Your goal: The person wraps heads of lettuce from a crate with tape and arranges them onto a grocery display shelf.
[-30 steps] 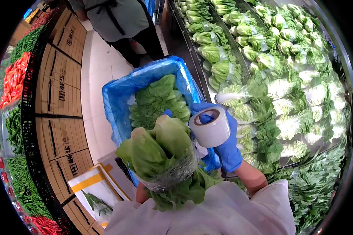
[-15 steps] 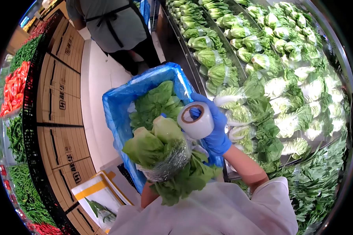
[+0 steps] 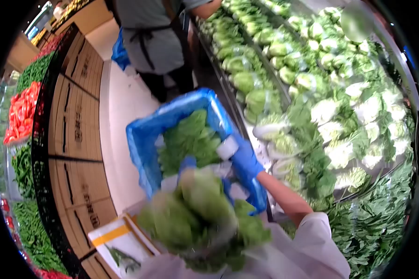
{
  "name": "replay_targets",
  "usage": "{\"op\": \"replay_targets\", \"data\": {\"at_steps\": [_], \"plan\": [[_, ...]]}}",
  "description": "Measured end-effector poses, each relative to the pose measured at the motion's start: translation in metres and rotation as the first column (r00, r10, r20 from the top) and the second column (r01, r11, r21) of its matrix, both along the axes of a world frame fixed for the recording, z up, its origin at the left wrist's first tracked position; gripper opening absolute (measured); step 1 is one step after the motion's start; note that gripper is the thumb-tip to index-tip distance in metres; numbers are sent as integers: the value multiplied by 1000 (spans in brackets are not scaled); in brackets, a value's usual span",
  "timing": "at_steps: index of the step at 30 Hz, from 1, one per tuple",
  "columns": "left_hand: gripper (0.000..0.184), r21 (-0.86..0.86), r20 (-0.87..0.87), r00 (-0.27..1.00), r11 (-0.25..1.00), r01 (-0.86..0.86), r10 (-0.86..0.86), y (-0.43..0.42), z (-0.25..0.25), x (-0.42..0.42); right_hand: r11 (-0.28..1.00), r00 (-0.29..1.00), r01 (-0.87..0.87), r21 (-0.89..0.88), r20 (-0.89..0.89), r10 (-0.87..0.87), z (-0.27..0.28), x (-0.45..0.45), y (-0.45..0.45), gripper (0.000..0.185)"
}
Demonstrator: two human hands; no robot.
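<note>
In my left hand (image 3: 187, 162) is a bundle of lettuce (image 3: 200, 195) with clear film around it, held close to my chest and blurred by motion. Only a bit of blue glove shows above the bundle; the rest of that hand is hidden. My right hand (image 3: 246, 159), also in a blue glove, grips a white roll of plastic film (image 3: 227, 148) over the right side of the crate. The crate (image 3: 142, 151) is lined with blue plastic, and loose leafy lettuce (image 3: 191, 137) lies inside it.
A sloped display of wrapped lettuce and cabbage (image 3: 330, 111) runs along my right. Stacked cartons (image 3: 79, 121) carry peppers (image 3: 23, 114) on the left. A white box with yellow tape (image 3: 111, 235) stands lower left. A co-worker in an apron (image 3: 149, 42) stands ahead.
The lettuce bundle has moved down toward my chest, away from the crate. The film roll has turned in my right hand. The co-worker has shifted right, with an arm over the display.
</note>
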State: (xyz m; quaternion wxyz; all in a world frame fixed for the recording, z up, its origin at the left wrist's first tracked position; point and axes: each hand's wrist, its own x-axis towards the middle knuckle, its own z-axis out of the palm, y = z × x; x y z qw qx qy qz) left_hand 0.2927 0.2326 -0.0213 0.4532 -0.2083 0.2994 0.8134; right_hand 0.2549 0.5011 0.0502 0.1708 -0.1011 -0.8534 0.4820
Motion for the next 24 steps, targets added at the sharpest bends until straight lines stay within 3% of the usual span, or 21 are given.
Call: {"op": "replay_targets", "data": {"at_steps": [1, 2, 3, 4, 5, 7, 8, 10, 12, 13, 14, 16, 17, 18, 19, 21, 22, 23, 24], "plan": [[60, -17, -3, 1000, 1000, -17, 17, -5, 3, -3, 979, 998, 55, -197, 35, -49, -2, -2, -3, 38], [60, -23, -17, 999, 999, -40, 40, -8, 7, -8, 784, 981, 170, -597, 176, -78, 25, -7, -12, 28], [60, -23, -25, 998, 998, -63, 63, -10, 13, -11, 860, 997, 79, -504, 54, -60, 34, -10, -9, 17], [60, -25, -41, 996, 996, -80, 79, -12, 16, -15, 609, 984, 178, -773, 138, -112, 30, -13, -1, 14], [60, -27, -56, 994, 995, -95, 93, -13, 20, -20, 274, 962, 267, -924, 239, -130, 25, -15, 11, 15], [60, -28, -77, 990, 993, -118, 116, -11, 23, -29, -45, 996, -87, -995, -88, 26, 50, -2, 37, 22], [60, -29, -83, 989, 992, -125, 122, -10, 25, -32, -150, 998, -48, -987, -44, -33, 88, 9, 29, 23], [60, -20, -91, 988, 991, -131, 128, -2, 27, -38, -266, 995, 10, -964, 35, -90, 93, 24, 14, 22], [61, -9, -104, 987, 992, -123, 121, 10, 26, -45, 201, 975, 136, -970, 167, 145, 131, 35, -9, 18], [61, 0, -110, 987, 993, -115, 114, 17, 26, -49, 562, 904, -26, -827, 221, 367, 160, 37, -16, 20], [61, 3, -109, 988, 994, -107, 107, 23, 25, -53, 144, 921, -83, -986, -21, 388, 140, 33, -18, 18], [61, 1, -111, 990, 996, -92, 91, 33, 28, -59, -393, 917, -194, -899, -309, 253, 105, 29, -16, 17], [61, -6, -111, 990, 996, -88, 87, 39, 29, -62, -487, 918, -206, -849, -341, 204, 99, 28, -13, 18], [61, -10, -116, 991, 997, -75, 74, 46, 32, -66, -492, 979, -50, -869, -140, 148, 112, 30, -12, 21], [61, -16, -122, 991, 998, -65, 62, 52, 35, -69, -479, 981, -65, -875, -144, 130, 120, 35, -9, 21], [61, -21, -144, 989, 999, -40, 36, 66, 44, -78, -265, 985, 166, -950, 174, -7, 129, 41, -1, 23], [61, -27, -166, 986, 999, -27, 22, 73, 52, -83, -652, 906, -309, -692, -422, 19, 43, 54, 20, 29], [61, -36, -190, 982, 999, -10, 3, 79, 62, -86, -638, 902, -323, -699, -432, 16, 56, 63, 24, 29], [61, -52, -233, 972, 999, 15, -26, 87, 76, -91, -450, 992, -95, -888, -49, -114, 85, 72, 22, 29]]}}
